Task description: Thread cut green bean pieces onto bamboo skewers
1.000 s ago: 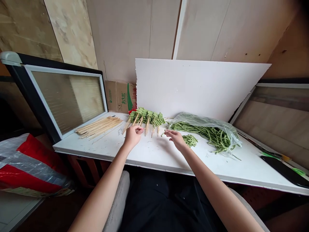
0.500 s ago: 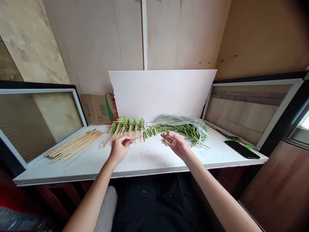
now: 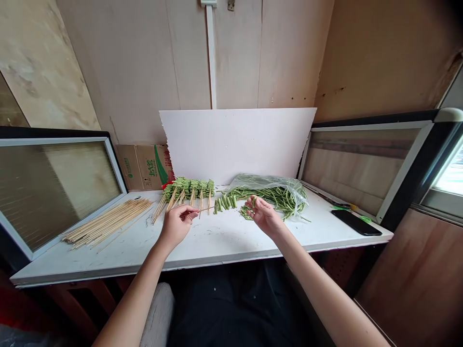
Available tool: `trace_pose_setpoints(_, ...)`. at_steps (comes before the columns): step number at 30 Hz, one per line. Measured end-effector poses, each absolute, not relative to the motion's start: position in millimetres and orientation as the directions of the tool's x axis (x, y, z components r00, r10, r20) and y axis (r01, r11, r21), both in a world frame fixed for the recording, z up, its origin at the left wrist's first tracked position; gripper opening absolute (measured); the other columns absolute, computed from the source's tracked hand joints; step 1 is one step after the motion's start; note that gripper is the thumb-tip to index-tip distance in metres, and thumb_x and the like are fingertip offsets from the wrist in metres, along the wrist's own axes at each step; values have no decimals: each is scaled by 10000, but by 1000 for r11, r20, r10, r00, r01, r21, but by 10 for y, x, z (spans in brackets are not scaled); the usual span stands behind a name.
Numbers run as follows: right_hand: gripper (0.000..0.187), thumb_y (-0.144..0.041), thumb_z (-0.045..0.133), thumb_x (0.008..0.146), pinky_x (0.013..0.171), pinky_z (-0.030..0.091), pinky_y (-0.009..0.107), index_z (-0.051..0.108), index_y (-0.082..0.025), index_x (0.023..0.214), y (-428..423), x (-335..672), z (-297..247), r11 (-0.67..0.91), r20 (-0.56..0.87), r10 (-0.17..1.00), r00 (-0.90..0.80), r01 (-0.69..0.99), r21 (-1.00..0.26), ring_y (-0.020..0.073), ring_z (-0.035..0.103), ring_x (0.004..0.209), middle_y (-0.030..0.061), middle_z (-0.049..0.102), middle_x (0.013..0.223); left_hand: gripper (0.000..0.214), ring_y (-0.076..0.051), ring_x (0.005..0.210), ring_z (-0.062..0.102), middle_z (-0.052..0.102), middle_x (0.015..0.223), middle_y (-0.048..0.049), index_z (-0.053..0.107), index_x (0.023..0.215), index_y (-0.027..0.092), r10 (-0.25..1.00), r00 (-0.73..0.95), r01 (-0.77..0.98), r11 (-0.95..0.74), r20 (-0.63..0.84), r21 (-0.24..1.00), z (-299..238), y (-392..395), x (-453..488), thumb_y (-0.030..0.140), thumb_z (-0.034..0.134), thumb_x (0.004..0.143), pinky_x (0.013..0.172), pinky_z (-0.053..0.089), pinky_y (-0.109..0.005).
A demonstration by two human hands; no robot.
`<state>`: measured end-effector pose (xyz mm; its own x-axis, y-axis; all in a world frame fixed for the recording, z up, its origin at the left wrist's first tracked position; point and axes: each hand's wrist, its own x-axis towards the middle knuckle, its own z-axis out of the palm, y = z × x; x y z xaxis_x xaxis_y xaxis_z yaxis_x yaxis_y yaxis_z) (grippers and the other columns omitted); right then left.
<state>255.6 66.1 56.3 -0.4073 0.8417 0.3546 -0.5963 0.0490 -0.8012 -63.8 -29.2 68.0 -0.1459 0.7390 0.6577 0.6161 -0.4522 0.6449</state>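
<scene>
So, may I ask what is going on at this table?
A person holds a skewer in the left hand, with several bean pieces threaded on it. The right hand holds a loose piece, apart from the skewer. Filled skewers are piled behind, and bare sticks lie to the left. Long beans lie to the right, partly under a clear bag.

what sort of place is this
Probably a small food-prep corner, perhaps in a shop or home, judging by the bare skewers, loaded skewers and long green beans.
</scene>
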Motion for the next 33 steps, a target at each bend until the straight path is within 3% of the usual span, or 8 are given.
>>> trace_pose_setpoints(5, 268, -445, 861, 855, 943, 546, 317, 775, -302, 1066, 618, 2537, 604, 58, 364, 837, -408, -595, -801, 231, 635, 1297, 20, 765, 1218, 147, -195, 731, 701, 798, 854, -63, 816, 874, 201, 703, -111, 681, -461, 703, 569, 701, -308, -636, 258, 684, 902, 664, 537, -296)
trace_pose_setpoints(11, 292, -455, 870, 845, 1010, 544, 367, 786, -297, 1076, 586, 2521, 638, 96, 388, 835, -391, -592, -800, 256, 651, 1309, 27, 784, 1219, 152, -198, 723, 689, 788, 817, -56, 815, 858, 206, 662, -76, 722, -479, 745, 499, 719, -337, -608, 226, 672, 905, 644, 513, -296)
trace_pose_setpoints(19, 265, -442, 864, 854, 920, 558, 304, 805, -284, 1058, 559, 2520, 631, 83, 360, 845, -396, -568, -819, 226, 693, 1230, 30, 796, 1188, 156, -190, 695, 658, 777, 802, -43, 802, 826, 216, 620, -43, 772, -477, 783, 420, 727, -353, -585, 168, 668, 892, 650, 499, -303)
trace_pose_setpoints(26, 269, -429, 859, 854, 858, 569, 277, 806, -280, 1072, 545, 2502, 632, 49, 347, 840, -417, -579, -814, 230, 699, 1226, 26, 801, 1180, 155, -184, 692, 653, 779, 804, -36, 794, 819, 218, 624, -59, 778, -460, 779, 427, 712, -339, -599, 172, 663, 888, 640, 485, -294)
trace_pose_setpoints(33, 297, -454, 871, 831, 868, 568, 325, 803, -292, 1071, 519, 2511, 644, 61, 339, 847, -410, -558, -828, 267, 690, 1258, 36, 800, 1203, 158, -188, 685, 668, 782, 792, -41, 794, 811, 213, 637, -71, 772, -452, 767, 447, 703, -335, -592, 172, 659, 881, 652, 516, -295)
